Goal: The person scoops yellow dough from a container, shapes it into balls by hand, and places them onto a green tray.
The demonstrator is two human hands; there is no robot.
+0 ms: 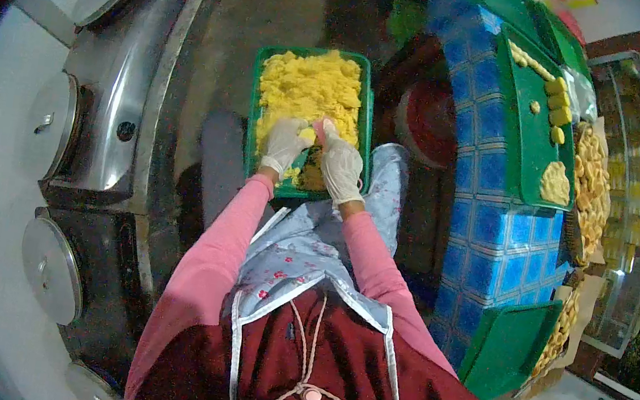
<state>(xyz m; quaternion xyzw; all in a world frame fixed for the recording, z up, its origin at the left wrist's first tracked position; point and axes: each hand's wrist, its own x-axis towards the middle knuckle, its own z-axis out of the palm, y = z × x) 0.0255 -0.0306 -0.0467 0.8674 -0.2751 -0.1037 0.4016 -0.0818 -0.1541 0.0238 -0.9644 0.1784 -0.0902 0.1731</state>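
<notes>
A green tray (pixel 368 108) rests at my lap, heaped with a crumbly yellow mass (pixel 312 84). Both hands wear thin, pale gloves. My left hand (pixel 286 146) is over the tray's near part, its fingers closed on a small yellow piece (pixel 308 134). Just beside it, my right hand (pixel 340 167) has its fingers closed round a small pink object (pixel 322 128), whose shape is mostly hidden. Below the hands, some of the tray's green bottom shows, with yellow crumbs on it.
Steel equipment with round lids (pixel 52 125) lines the left. On the right, a blue tiled counter (pixel 487 232) bears a green tray (pixel 533 140) with yellow blocks (pixel 559 103), another green tray (pixel 510 349) and pale pieces (pixel 591 181). A red round container (pixel 429 121) stands below.
</notes>
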